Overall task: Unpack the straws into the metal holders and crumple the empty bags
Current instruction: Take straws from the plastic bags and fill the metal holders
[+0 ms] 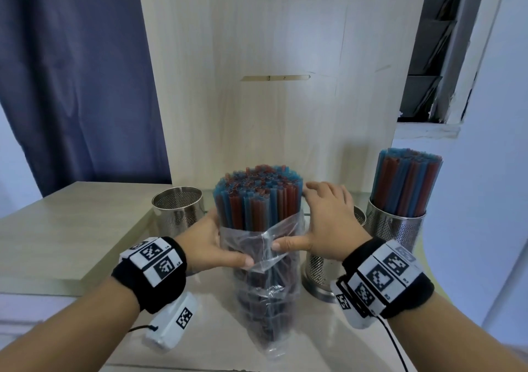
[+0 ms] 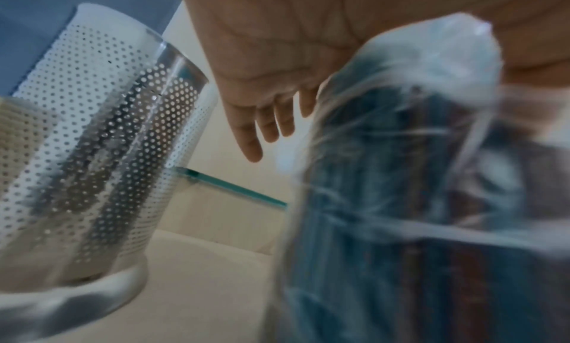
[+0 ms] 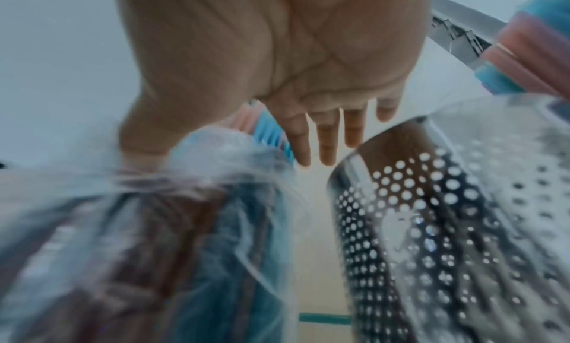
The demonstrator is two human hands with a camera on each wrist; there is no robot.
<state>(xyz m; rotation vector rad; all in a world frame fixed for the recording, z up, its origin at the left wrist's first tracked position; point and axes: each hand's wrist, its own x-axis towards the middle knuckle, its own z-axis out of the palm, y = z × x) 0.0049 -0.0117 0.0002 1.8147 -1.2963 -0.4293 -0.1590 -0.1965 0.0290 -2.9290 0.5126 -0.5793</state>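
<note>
A bundle of red and blue straws [image 1: 258, 197] stands upright at the table's middle, its lower half inside a clear plastic bag [image 1: 265, 280] whose rim is bunched halfway down. My left hand [image 1: 211, 243] lies against the bag's left side with the thumb pressed on the front. From the right, my right hand [image 1: 323, 223] lies against the bundle, fingers straight, thumb on the bag rim. The wrist views show straight fingers on the left hand [image 2: 271, 85] and right hand [image 3: 293, 80] beside the bag [image 2: 416, 177] [image 3: 154, 238]. One metal holder [image 1: 177, 210] stands empty at the left.
A second perforated holder [image 1: 317, 271] stands close under my right wrist. At the right, a third holder [image 1: 395, 226] is filled with straws [image 1: 405, 183]. A raised wooden top [image 1: 71, 228] lies left, an upright wooden panel [image 1: 271, 86] behind, and a blue curtain [image 1: 80, 71] far left.
</note>
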